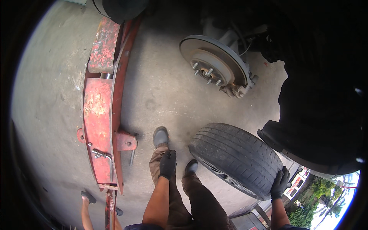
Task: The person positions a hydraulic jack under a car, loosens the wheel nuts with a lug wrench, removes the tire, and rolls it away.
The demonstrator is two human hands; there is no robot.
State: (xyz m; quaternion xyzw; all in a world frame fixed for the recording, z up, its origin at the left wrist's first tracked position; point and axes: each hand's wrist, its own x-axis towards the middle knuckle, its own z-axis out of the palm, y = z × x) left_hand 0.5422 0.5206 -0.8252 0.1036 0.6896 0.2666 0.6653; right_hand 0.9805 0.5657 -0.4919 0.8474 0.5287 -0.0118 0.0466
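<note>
My left hand (168,164), in a black glove, hangs in front of my legs with its fingers curled closed. Its palm is turned from view, so whatever it may hold is hidden. At the right, my gloved right hand (280,184) grips the tread edge of a car wheel (239,153). The wheel has a black grooved tyre, and part of its spoked rim shows on the side toward me. Beyond it is a bare wheel hub with a brake disc (212,57) and several protruding studs, with no wheel on it.
A long, worn red floor jack (97,103) lies along the left. Dark car bodywork (318,142) overhangs the right. Another person's leg (86,211) and shoe show at the lower left, by the jack's handle. A white vehicle (298,184) and greenery stand outside.
</note>
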